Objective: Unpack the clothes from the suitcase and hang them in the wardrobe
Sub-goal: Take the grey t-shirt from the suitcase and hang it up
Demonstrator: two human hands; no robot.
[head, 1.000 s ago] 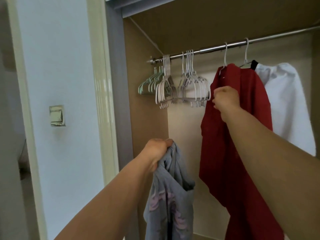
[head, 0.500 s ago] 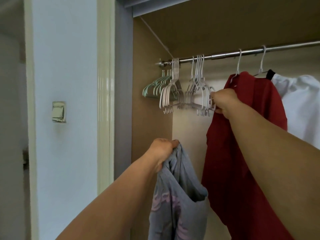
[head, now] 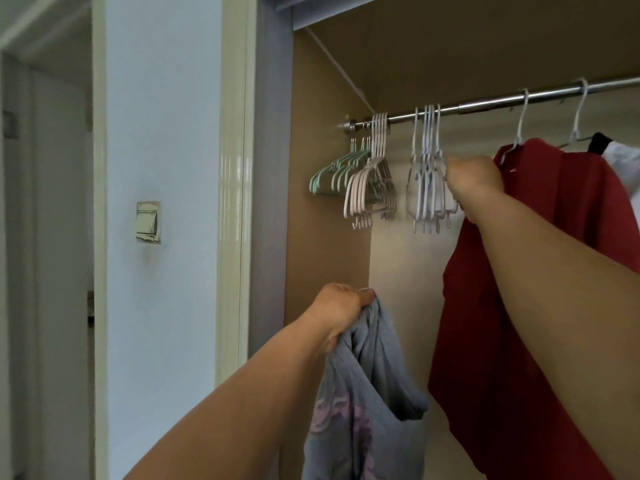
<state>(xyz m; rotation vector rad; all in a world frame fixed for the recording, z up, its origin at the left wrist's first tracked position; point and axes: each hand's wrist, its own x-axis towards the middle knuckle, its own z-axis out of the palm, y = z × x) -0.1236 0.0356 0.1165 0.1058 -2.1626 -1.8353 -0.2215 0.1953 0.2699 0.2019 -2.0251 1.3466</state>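
Note:
My left hand is closed on a grey garment with a pink print, which hangs down from my fist in front of the open wardrobe. My right hand is raised to a bunch of empty white hangers on the metal rail, fingers curled at their right side. A red garment hangs on a white hanger just right of that hand. A white garment hangs beyond it at the frame's right edge.
Further left on the rail hang several pale pink hangers and green hangers. The wardrobe's brown side panel stands behind them. A white wall with a light switch and a door frame lies to the left.
My right hand has moved left from the red garment's shoulder to the bunch of white hangers. My view has shifted, so the wardrobe sits further right. The left hand keeps its hold.

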